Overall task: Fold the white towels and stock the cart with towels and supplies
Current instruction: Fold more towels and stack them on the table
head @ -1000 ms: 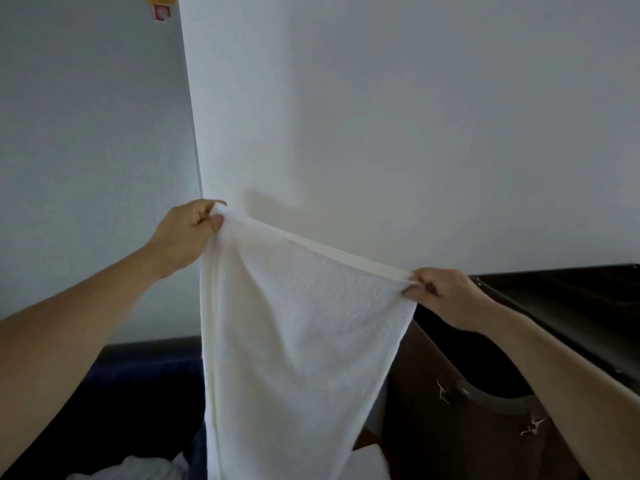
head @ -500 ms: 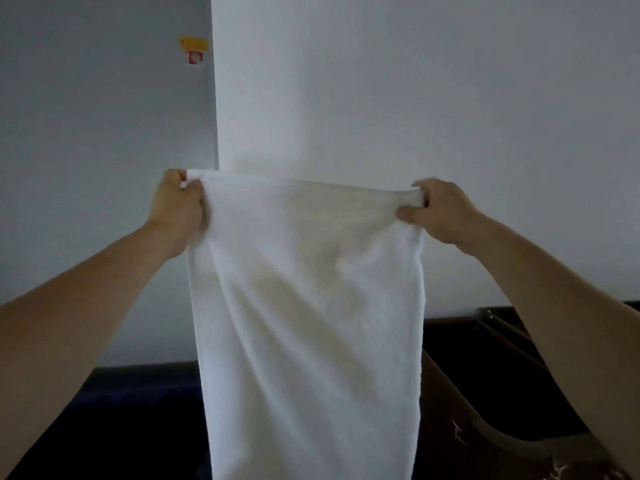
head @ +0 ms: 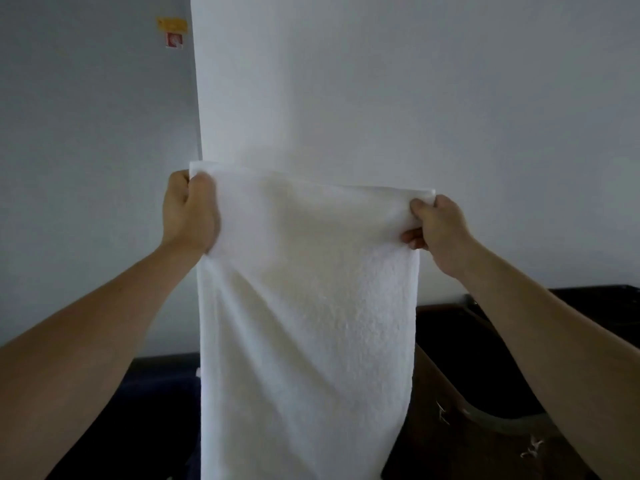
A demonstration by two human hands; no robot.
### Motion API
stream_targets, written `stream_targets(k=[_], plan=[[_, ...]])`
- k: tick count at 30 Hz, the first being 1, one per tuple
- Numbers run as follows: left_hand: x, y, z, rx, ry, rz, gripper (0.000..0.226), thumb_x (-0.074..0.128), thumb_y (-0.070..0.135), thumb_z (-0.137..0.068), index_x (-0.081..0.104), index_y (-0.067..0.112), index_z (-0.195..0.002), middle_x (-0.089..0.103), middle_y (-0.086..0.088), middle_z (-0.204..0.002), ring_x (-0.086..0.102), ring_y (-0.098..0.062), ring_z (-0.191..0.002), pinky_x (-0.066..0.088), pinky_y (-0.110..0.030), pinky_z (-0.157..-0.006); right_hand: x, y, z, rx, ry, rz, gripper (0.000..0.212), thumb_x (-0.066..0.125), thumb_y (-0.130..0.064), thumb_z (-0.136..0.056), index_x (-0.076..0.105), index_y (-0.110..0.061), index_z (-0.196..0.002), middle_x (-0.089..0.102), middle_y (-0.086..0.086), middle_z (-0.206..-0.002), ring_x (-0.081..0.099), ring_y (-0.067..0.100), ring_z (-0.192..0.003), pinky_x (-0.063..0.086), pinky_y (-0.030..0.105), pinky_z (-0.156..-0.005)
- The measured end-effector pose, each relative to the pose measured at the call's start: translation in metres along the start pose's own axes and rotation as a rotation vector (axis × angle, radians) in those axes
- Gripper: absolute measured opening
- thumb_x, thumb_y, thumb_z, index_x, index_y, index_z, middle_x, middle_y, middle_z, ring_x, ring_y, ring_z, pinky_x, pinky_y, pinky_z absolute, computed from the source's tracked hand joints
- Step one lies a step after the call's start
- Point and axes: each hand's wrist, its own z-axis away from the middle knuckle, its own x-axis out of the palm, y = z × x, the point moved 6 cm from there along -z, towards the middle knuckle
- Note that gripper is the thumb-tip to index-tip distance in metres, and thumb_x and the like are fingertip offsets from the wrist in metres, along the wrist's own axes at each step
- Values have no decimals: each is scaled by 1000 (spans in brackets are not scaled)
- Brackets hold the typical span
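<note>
A white towel (head: 304,306) hangs spread out in front of me, running down past the bottom of the view. My left hand (head: 188,211) grips its upper left corner. My right hand (head: 438,225) pinches the upper right corner, a little lower than the left. The top edge is stretched nearly straight between both hands. The towel's lower end is out of sight.
A white wall (head: 381,98) stands close ahead, with a grey wall (head: 86,168) to its left that carries a small yellow and red sticker (head: 172,32). A dark brown cart or bin (head: 485,393) sits low on the right. Dark blue fabric (head: 156,393) lies low on the left.
Both hands have lifted the towel higher and pulled its top edge out level and taut. The right hand rose the most. The fabric now hangs flatter.
</note>
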Motion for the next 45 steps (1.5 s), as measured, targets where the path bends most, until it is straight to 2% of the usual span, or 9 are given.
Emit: stream_targets(k=[4, 7, 13, 17, 22, 25, 28, 34, 45], plan=[[7, -8, 3, -63, -108, -3, 19, 52, 33, -76, 38, 24, -67, 37, 6, -64, 36, -13, -59, 30, -30, -52, -8, -4, 0, -60, 87, -30, 20, 58, -27, -88, 54, -8, -83, 58, 12, -77, 57, 24, -56, 46, 38, -57], [3, -16, 2, -112, -83, 24, 35, 55, 24, -91, 33, 24, -63, 33, 7, -59, 31, -10, -54, 25, -27, -47, 2, 3, 5, -27, -8, 17, 40, 70, -45, -80, 59, -10, -96, 62, 6, -83, 58, 18, -57, 47, 32, -55], [-8, -27, 1, -135, -70, 24, 33, 60, 36, -93, 44, 23, -67, 44, 1, -63, 41, -21, -58, 32, -30, -52, -4, 11, 3, -60, 112, -68, 22, 63, -31, -96, 60, -11, -86, 56, 2, -81, 55, 15, -63, 43, 19, -42], [-14, -33, 3, -147, -64, -48, 34, 60, 34, -94, 45, 22, -66, 45, 0, -66, 42, -19, -63, 33, -30, -53, -5, 14, 3, -57, 85, -1, 30, 66, -34, -94, 58, -11, -77, 53, 2, -67, 50, 14, -50, 40, 22, -41], [-20, -36, 2, -163, -63, -76, 32, 60, 33, -95, 50, 22, -67, 48, 4, -66, 44, -16, -61, 33, -25, -50, 2, 17, 5, -29, 27, -18, 20, 66, -35, -95, 64, -17, -86, 69, 5, -80, 67, 19, -54, 49, 28, -46], [-23, -35, 2, -148, -129, -96, 31, 60, 31, -97, 52, 21, -69, 47, 10, -55, 39, -5, -42, 29, -17, -39, 2, 20, 5, -44, 46, -45, 20, 65, -33, -95, 64, -16, -86, 68, 5, -82, 68, 19, -52, 49, 27, -45], [-29, -42, -1, -195, -164, -45, 28, 63, 30, -97, 56, 20, -71, 43, 2, -61, 34, -11, -46, 22, -16, -35, 5, 21, 6, -34, 14, -16, 20, 65, -32, -96, 63, -14, -86, 69, 11, -85, 67, 19, -52, 50, 31, -48], [-29, -40, 6, -269, -200, 91, 23, 63, 30, -97, 57, 21, -76, 54, -2, -73, 52, -16, -59, 52, -25, -45, 1, 7, 15, -89, 33, -30, 24, 64, -33, -96, 63, -10, -89, 68, 7, -83, 67, 18, -52, 51, 29, -46], [10, -73, 0, -289, -162, 11, 25, 61, 29, -98, 54, 21, -75, 55, -1, -79, 54, -16, -66, 58, -32, -54, 4, 40, -3, -15, 12, -47, 17, 63, -30, -98, 61, -17, -88, 69, 13, -90, 68, 18, -54, 54, 27, -49]])
